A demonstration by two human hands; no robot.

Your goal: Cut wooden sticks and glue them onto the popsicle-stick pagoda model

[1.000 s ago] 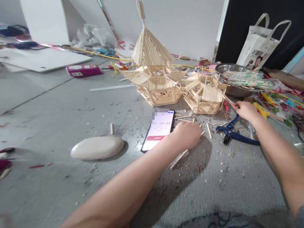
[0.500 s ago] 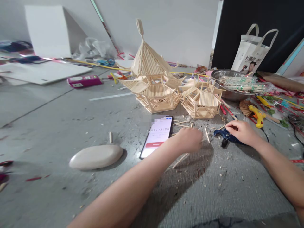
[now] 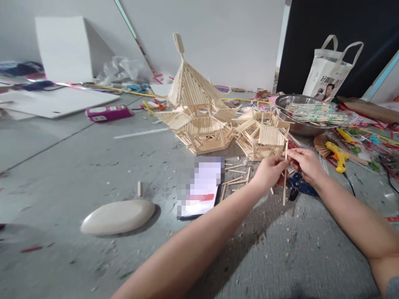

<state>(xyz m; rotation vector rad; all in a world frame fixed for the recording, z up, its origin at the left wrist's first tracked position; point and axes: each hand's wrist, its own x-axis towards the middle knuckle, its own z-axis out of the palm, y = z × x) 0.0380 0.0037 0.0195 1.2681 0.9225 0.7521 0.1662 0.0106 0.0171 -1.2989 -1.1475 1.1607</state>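
A thin wooden stick (image 3: pixel 284 189) stands nearly upright between my hands. My left hand (image 3: pixel 270 173) pinches it at mid-length, its fingers closed. Just above that, my right hand (image 3: pixel 307 166) has thumb and fingertips closed on its upper part. Below my right hand a dark blue hand tool (image 3: pixel 304 185) lies on the floor, partly hidden, so its kind is unclear. Several short cut sticks (image 3: pixel 235 170) lie left of my left hand. Behind my hands stands a small stick-built pavilion model (image 3: pixel 262 139), beside a taller one with a pointed roof (image 3: pixel 193 89).
A phone (image 3: pixel 199 187) lies left of the cut sticks, near a smooth pale oval object (image 3: pixel 118 216). At the right are a yellow glue gun (image 3: pixel 338 155) with its cord, and a metal bowl (image 3: pixel 307 128) holding bagged sticks. A white bag (image 3: pixel 326 74) stands behind.
My left hand has moved right and up to meet my right hand, which has lifted off the blue tool. A stick is now held between them. The view has shifted slightly.
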